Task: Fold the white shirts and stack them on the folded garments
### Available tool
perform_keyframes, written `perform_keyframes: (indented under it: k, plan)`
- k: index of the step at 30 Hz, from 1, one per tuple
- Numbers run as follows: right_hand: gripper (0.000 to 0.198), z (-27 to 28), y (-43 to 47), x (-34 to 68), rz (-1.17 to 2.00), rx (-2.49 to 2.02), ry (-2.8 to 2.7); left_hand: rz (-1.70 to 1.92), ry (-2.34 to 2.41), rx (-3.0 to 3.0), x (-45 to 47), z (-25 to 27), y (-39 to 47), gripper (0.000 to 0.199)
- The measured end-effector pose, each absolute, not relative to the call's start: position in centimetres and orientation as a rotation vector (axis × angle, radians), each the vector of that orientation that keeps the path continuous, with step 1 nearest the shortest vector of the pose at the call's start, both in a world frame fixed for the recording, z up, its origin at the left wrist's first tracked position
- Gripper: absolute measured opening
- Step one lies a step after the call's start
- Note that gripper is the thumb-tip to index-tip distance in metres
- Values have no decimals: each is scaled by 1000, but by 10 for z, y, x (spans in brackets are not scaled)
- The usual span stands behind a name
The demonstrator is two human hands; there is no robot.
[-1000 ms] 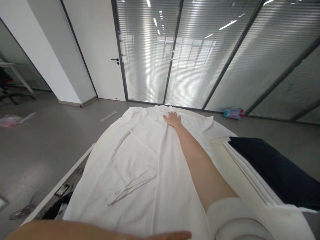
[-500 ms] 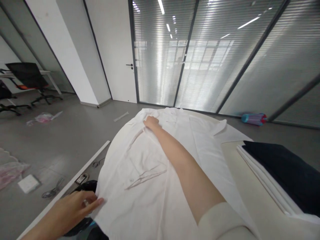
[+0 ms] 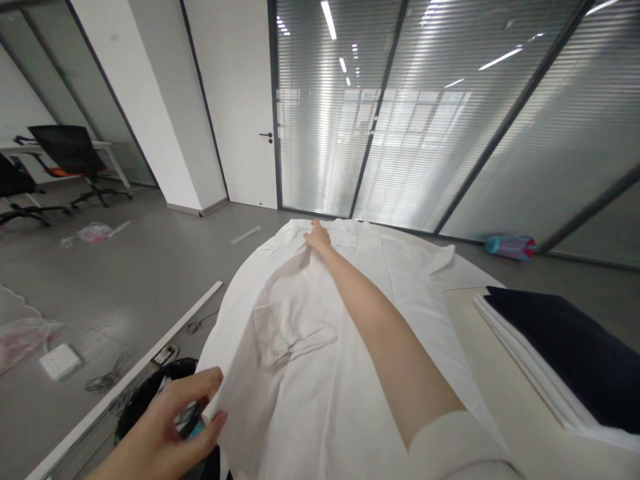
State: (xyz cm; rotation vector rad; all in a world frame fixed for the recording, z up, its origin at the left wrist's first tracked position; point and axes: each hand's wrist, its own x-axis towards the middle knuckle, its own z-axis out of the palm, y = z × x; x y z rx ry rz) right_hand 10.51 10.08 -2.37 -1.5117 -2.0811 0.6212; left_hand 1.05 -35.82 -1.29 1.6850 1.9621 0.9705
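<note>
White garment (image 3: 300,380), one: spread over a pale table (image 3: 493,380), reaching its far edge; left side raised in a long fold between two hands, its inner face partly showing, with creases near the middle.

Left hand (image 3: 156,430): near left corner; thumb and fingers pinch the garment's raised edge.

Right hand (image 3: 319,237): arm extended across the cloth; fingers closed on the fold near the far end — fingertips partly hidden.

Folded dark navy cloth (image 3: 565,353), one: on the table's right side, stacked upon folded white cloth (image 3: 543,377), well apart from both hands.

Bin with black liner (image 3: 143,393), one: on the floor beside the table's left edge, partly behind the left hand.

Floor, left: white box-like item (image 3: 60,361); pink plastic (image 3: 95,232), crumpled; black office chair (image 3: 70,150), farther back.

Floor, far right: striped blue-and-red item (image 3: 510,247), lying near the glass partition (image 3: 425,127).
</note>
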Motion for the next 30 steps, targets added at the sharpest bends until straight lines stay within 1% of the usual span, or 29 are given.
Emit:
perform_keyframes:
  k: [2, 5, 8, 10, 13, 15, 19, 22, 25, 30]
  plan:
    - [53, -21, 114, 130, 812, -1484, -1914, 943, 1765, 2098, 39, 9, -347, 18]
    - [59, -22, 128, 174, 960, -1552, -1764, 643, 1325, 2495, 85, 29, -321, 12]
    - [66, -32, 133, 208, 1045, -1638, -1698, 349, 1049, 2762, 125, 15, -294, 18]
    - [62, -39, 134, 219, 1089, -1669, -1676, 244, 930, 2919, 144, -10, -282, 24]
    - [48, -46, 139, 218, 1078, -1691, -1679, 288, 883, 3038, 157, -45, -276, 26]
    - [42, -47, 144, 211, 1025, -1702, -1696, 371, 894, 3052, 156, -52, -277, 27]
    - [37, -39, 156, 199, 879, -1699, -1745, 519, 834, 3030, 145, -34, -280, 27]
    - [30, -33, 165, 201, 780, -1699, -1792, 551, 741, 2999, 142, -24, -279, 33]
    - [29, -37, 170, 213, 703, -1759, -1850, 543, 739, 2979, 148, -36, -277, 36]
    - [37, -54, 172, 222, 586, -1841, -1966, 528, 801, 3048, 157, -66, -273, 29]
